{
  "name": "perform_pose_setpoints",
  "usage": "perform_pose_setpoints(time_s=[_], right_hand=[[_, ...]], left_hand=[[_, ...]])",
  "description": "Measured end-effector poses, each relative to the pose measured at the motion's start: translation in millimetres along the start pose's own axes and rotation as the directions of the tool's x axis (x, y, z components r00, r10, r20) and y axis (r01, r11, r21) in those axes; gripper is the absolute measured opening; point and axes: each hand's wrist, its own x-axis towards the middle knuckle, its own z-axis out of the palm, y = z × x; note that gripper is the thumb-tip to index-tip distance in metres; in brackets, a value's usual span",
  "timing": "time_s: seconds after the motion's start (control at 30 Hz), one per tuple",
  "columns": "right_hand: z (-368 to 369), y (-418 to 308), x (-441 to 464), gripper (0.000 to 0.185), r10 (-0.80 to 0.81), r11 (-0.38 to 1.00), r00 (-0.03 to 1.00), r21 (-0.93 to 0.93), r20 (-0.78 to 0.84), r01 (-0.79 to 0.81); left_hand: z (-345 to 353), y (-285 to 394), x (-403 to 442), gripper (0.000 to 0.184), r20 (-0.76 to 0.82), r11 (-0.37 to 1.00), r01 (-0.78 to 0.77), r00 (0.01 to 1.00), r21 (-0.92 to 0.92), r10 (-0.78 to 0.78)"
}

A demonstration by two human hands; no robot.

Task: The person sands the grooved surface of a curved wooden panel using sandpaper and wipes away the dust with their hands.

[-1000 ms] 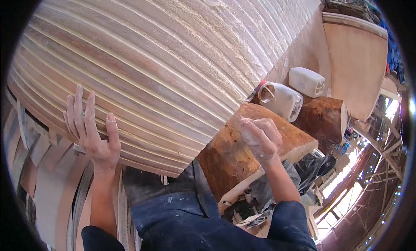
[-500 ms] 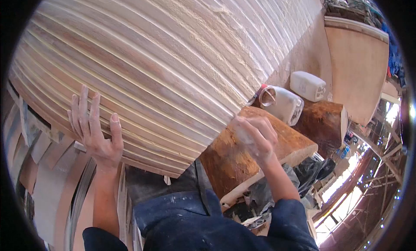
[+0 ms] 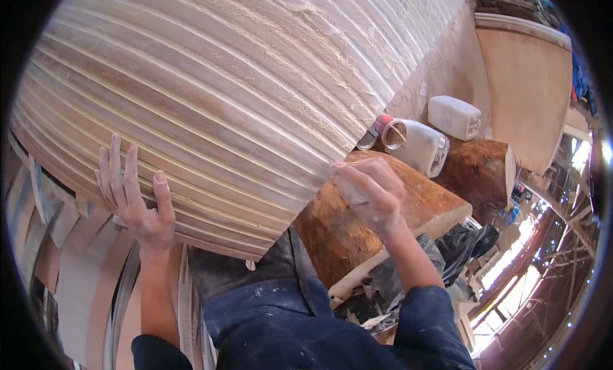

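Observation:
A large curved surface of pale, dusty wooden strips (image 3: 211, 108) spans the upper left, with light lines along its seams. Spread flat near its lower left edge, my left hand (image 3: 142, 207) rests with the fingers apart and holds nothing. At the right edge of the strips is my right hand (image 3: 373, 192), its dusty fingers bent together around something pale that is mostly hidden. Behind and below that hand lies a thick brown wooden block (image 3: 338, 232).
Two white plastic jugs (image 3: 454, 117) and a clear cup (image 3: 394, 135) stand beyond the block. A second brown block (image 3: 479, 172) is at right, black plastic (image 3: 469, 247) below it. A tall wooden panel (image 3: 527, 89) stands at upper right. Curved boards (image 3: 83, 287) lie at lower left.
My right hand has shifted left along the edge of the strips, with its fingers still closed. My left hand stays spread on the surface. The view has shifted slightly.

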Motion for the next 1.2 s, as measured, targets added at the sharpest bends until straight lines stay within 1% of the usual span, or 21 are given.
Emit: perform_pose_setpoints(time_s=[0.07,0.13,0.23,0.27,0.33,0.43,0.47,0.5,0.57,0.6,0.67,0.7,0.77,0.8,0.83,0.9,1.03,1.07,1.13,1.17,1.2], right_hand=[[-8.1,-0.4,-18.2,0.036,0.078,0.996,0.997,-0.037,0.022,-0.078],[-17.6,2.9,-47.2,0.034,0.157,0.986,0.986,-0.068,0.053,-0.154],[-38.0,6.6,-80.9,0.029,0.311,0.945,0.95,-0.106,-0.009,-0.31],[-42.6,5.0,-85.9,0.027,0.364,0.922,0.929,-0.116,-0.068,-0.369],[-46.7,3.0,-92.2,0.025,0.415,0.895,0.9,-0.114,-0.132,-0.43],[-45.5,-2.6,-97.5,0.025,0.47,0.872,0.865,-0.062,-0.174,-0.486],[-43.6,-4.9,-97.4,0.024,0.501,0.852,0.84,-0.051,-0.207,-0.521],[-41.9,-4.8,-97.1,0.022,0.528,0.833,0.814,-0.04,-0.241,-0.552],[-41.3,-3.0,-113.2,0.021,0.574,0.8,0.771,-0.013,-0.276,-0.6],[-41.1,-2.4,-120.9,0.019,0.62,0.762,0.724,0.01,-0.301,-0.648],[-42.5,-6.5,-120.0,0.018,0.672,0.717,0.666,0.063,-0.324,-0.694],[-39.0,-8.6,-118.3,0.016,0.717,0.674,0.611,0.115,-0.336,-0.729],[-26.2,-3.1,-104.3,0.016,0.711,0.694,0.601,0.224,-0.366,-0.684],[-27.3,-8.3,-87.8,0.016,0.632,0.76,0.678,0.129,-0.376,-0.637],[-29.3,-14.1,-73.4,0.016,0.544,0.816,0.748,0.029,-0.38,-0.578],[-23.5,-26.3,-62.0,0.017,0.571,0.804,0.73,0.077,-0.375,-0.589],[-9.2,-31.6,-68.0,0.019,0.588,0.805,0.741,0.142,-0.323,-0.577],[-7.2,-31.0,-69.7,0.02,0.616,0.784,0.727,0.153,-0.302,-0.601],[-2.7,-33.3,-70.2,0.02,0.647,0.761,0.71,0.181,-0.277,-0.623],[-1.2,-34.8,-66.8,0.02,0.653,0.756,0.703,0.184,-0.282,-0.628],[0.0,-37.3,-60.9,0.02,0.647,0.762,0.72,0.235,-0.251,-0.603]], left_hand=[[-1.7,4.4,4.2,0.052,0.009,1.0,-0.011,1.0,0.007,0.011],[-3.6,31.9,7.9,0.053,-0.007,0.979,-0.092,0.996,-0.181,0.092],[1.3,93.0,22.2,0.061,0.193,0.963,-0.188,0.955,-0.192,0.225],[2.8,116.7,26.0,0.066,0.305,0.968,-0.198,0.922,-0.157,0.238],[15.1,160.5,20.6,0.08,0.458,0.959,-0.108,0.861,-0.261,0.221],[19.8,226.3,-10.7,0.092,0.577,0.857,-0.254,0.65,-0.449,0.495],[29.1,245.6,-38.0,0.09,0.591,0.782,-0.122,0.587,-0.611,0.554],[21.3,256.3,-40.3,0.088,0.604,0.758,-0.037,0.58,-0.651,0.547],[9.1,255.5,-30.4,0.085,0.482,0.78,-0.221,0.679,-0.585,0.554],[4.8,249.3,-18.7,0.085,0.486,0.781,-0.228,0.672,-0.582,0.558],[2.5,230.9,5.3,0.084,0.547,0.919,-0.029,0.796,-0.393,0.259],[8.5,232.8,-1.8,0.084,0.551,0.925,-0.043,0.793,-0.377,0.262],[24.1,245.3,-25.5,0.084,0.629,0.763,-0.092,0.507,-0.64,0.589],[16.3,250.2,-33.7,0.083,0.66,0.725,0.007,0.419,-0.689,0.623],[8.6,248.8,-31.3,0.082,0.567,0.716,-0.102,0.539,-0.691,0.623],[12.6,231.0,-15.9,0.081,0.565,0.858,-0.224,0.671,-0.463,0.48],[13.8,158.0,16.5,0.081,0.59,0.953,-0.233,0.748,-0.194,0.303],[9.4,143.0,22.4,0.081,0.578,0.964,-0.203,0.771,-0.172,0.265],[4.8,107.6,41.4,0.084,0.461,0.968,-0.245,0.866,0.053,0.194],[1.2,93.1,54.1,0.084,0.464,0.966,-0.255,0.862,0.051,0.203],[-3.7,81.1,68.1,0.086,0.457,0.96,-0.202,0.885,0.193,0.094]])
